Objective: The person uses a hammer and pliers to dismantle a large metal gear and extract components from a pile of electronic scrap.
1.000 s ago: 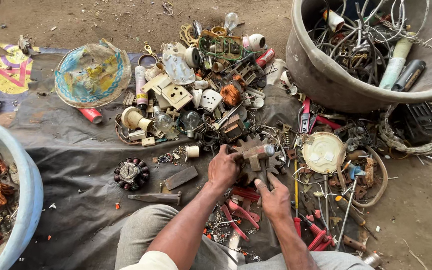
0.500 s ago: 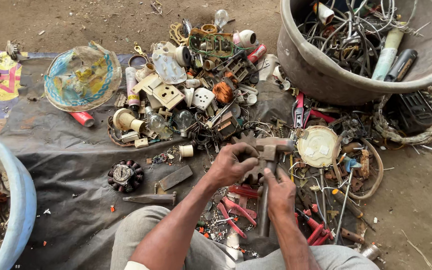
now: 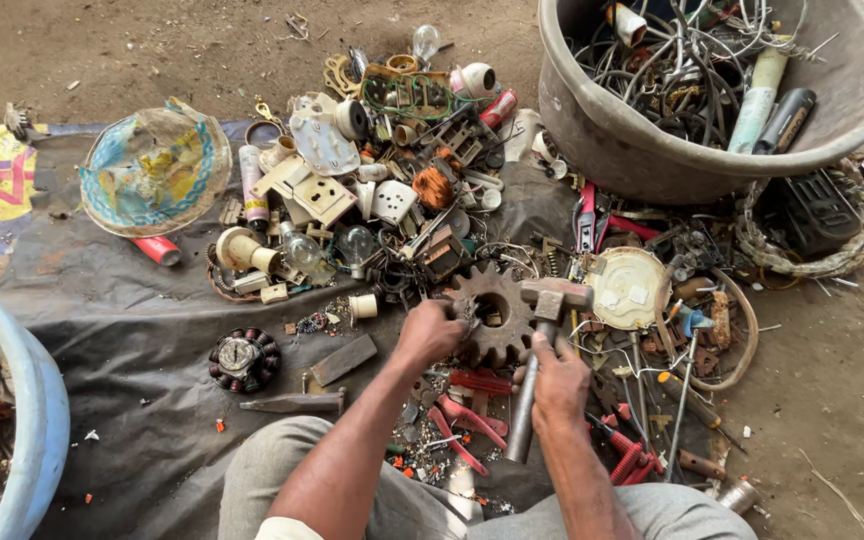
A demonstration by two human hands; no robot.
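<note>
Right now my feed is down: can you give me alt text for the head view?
A seated person's right hand grips a metal-handled hammer, its head over a rusty toothed gear wheel that the left hand steadies on a dark ground sheet. Mixed electrical scrap lies around them, with a grey tub of wires at upper right and a blue basin at left.

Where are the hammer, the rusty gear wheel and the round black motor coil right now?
hammer [image 3: 550, 297]: head view, on the metal head, above the right hand.
rusty gear wheel [image 3: 505, 340]: head view, on the toothed rim below its centre hole.
round black motor coil [image 3: 243, 357]: head view, on its centre hub, on the dark sheet.
</note>
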